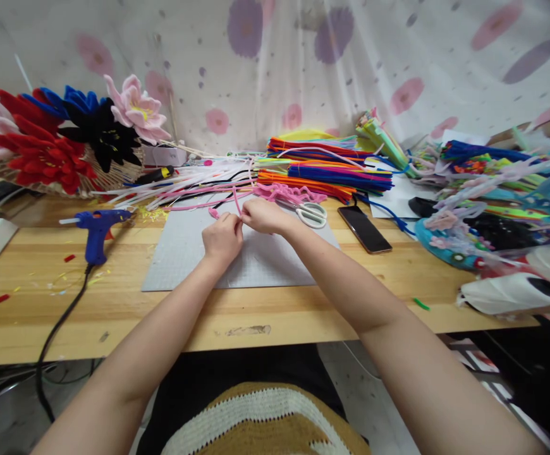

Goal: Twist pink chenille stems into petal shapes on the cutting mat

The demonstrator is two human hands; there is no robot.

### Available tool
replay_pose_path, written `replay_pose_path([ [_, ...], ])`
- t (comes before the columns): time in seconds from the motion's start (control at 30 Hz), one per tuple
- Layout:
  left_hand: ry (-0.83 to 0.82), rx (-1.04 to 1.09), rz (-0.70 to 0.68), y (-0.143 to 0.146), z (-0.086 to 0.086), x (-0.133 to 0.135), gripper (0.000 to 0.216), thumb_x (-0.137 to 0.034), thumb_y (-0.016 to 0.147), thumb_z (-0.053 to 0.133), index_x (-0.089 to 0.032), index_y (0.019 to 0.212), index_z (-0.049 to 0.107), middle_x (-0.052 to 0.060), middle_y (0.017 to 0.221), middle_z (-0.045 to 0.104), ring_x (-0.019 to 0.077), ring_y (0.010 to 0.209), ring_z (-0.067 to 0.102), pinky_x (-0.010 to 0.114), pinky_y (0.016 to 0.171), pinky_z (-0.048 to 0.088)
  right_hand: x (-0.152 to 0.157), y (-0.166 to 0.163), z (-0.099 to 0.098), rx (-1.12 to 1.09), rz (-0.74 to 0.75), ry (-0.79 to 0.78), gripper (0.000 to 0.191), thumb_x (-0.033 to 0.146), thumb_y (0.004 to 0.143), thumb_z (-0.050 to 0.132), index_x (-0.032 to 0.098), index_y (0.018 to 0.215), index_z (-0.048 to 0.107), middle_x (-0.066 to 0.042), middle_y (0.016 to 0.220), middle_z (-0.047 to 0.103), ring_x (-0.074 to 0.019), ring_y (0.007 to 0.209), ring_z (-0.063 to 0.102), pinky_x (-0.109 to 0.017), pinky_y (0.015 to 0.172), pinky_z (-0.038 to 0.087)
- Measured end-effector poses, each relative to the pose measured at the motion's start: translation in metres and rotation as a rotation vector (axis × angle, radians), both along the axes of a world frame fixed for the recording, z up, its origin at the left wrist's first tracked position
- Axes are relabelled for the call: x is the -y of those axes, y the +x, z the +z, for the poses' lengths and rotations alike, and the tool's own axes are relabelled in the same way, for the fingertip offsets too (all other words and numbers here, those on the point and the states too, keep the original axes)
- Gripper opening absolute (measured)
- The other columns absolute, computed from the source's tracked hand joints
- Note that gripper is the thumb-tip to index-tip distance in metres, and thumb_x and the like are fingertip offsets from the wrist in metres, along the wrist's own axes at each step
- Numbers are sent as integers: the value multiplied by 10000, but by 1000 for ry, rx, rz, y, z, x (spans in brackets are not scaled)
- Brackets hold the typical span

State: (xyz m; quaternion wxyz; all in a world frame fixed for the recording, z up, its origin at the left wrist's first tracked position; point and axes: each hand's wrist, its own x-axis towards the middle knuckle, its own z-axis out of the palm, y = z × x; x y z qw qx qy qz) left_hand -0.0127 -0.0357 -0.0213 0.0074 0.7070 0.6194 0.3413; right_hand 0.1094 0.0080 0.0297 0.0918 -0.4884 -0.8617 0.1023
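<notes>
Over the grey cutting mat (175,253) both my hands meet, their fingers closed together. A pink pipe cleaner (236,199) sticks up between them, and a bent pink end (214,213) shows at the left. My left hand (222,239) is curled around the lower part of it. My right hand (262,215) pinches it just to the right, touching the left hand. The fingertips are partly hidden. Behind the hands lies a heap of curled pink pipe cleaners (289,193), with white-handled scissors (311,215) beside it.
A blue glue gun (97,230) stands at the left near pipe-cleaner flowers (50,155). Bundles of coloured pipe cleaners (332,174) lie along the back. A phone (365,229) is right of the mat. At the far right are a white roll (507,292) and piled craft materials.
</notes>
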Motion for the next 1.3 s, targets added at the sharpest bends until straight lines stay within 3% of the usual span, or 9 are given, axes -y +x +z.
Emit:
replay_pose_path([
  [0.1, -96, 268, -45, -2, -6, -6, 174, -320, 788, 503, -198, 783, 627, 55, 782, 655, 186, 724, 602, 284, 621, 383, 1, 2, 0, -117, -75, -54, 137, 244, 790, 489, 152, 768, 588, -84, 825, 637, -172, 762, 550, -259, 656, 357],
  [0.23, -295, 834, -172, -4, -12, -13, 225, -379, 725, 579, -167, 764, 643, 34, 637, 640, 157, 613, 612, 254, 573, 429, 2, 5, -7, -349, -111, -139, 149, 242, 814, 450, 156, 742, 548, -23, 752, 613, -116, 687, 527, -229, 634, 360],
  [0.33, -353, 1099, -147, -1, -12, -15, 237, -364, 649, 650, -148, 745, 632, 25, 617, 628, 155, 603, 617, 243, 541, 447, 0, 1, -20, -536, -155, -188, 65, 200, 786, 473, 158, 798, 522, 2, 729, 603, -97, 665, 533, -219, 640, 383],
  [0.47, -289, 1255, -73, 3, -12, -15, 179, -298, 625, 670, -143, 682, 600, 2, 617, 617, 105, 583, 580, 224, 580, 461, 2, -10, -41, -743, -264, -209, 147, 204, 754, 514, 175, 896, 490, 26, 688, 603, -98, 653, 567, -229, 649, 423],
  [0.7, -218, 1392, 60, 1, -13, -17, 135, -214, 647, 635, -162, 625, 513, -44, 565, 546, 62, 531, 515, 189, 581, 430, 16, -28, -60, -913, -280, -293, 155, 294, 781, 504, 168, 730, 579, -9, 705, 640, -102, 662, 596, -225, 653, 457],
  [0.93, -282, 1612, 42, -1, -8, -16, 181, -181, 601, 674, -166, 624, 495, -48, 580, 543, 58, 515, 502, 192, 555, 425, 22, -38, -57, -1262, -294, -699, 79, 176, 770, 523, 140, 759, 592, 17, 651, 605, -65, 559, 550, -190, 602, 461],
  [1.1, -303, 1347, 32, -4, -15, -17, 144, -299, 700, 604, -166, 666, 559, -2, 638, 564, 104, 579, 535, 235, 564, 425, 23, -35, -50, -1305, -315, -881, 122, 175, 825, 457, 143, 745, 544, 36, 536, 517, -55, 473, 512, -169, 508, 432],
  [1.2, -47, 872, 70, -15, -8, -15, 257, -365, 811, 461, -171, 759, 622, 79, 853, 619, 179, 869, 572, 303, 758, 442, 19, -22, -46, -1129, -309, -815, 162, 192, 826, 457, 139, 710, 556, 52, 465, 449, -47, 414, 438, -154, 445, 368],
  [1.3, 217, 352, 13, -30, 5, -12, 243, -324, 818, 476, -216, 974, 627, 108, 1201, 526, 236, 1190, 404, 397, 977, 311, 15, -2, -43, -942, -153, -791, 160, 205, 775, 516, 127, 655, 586, 48, 454, 433, -48, 418, 407, -166, 437, 329],
])
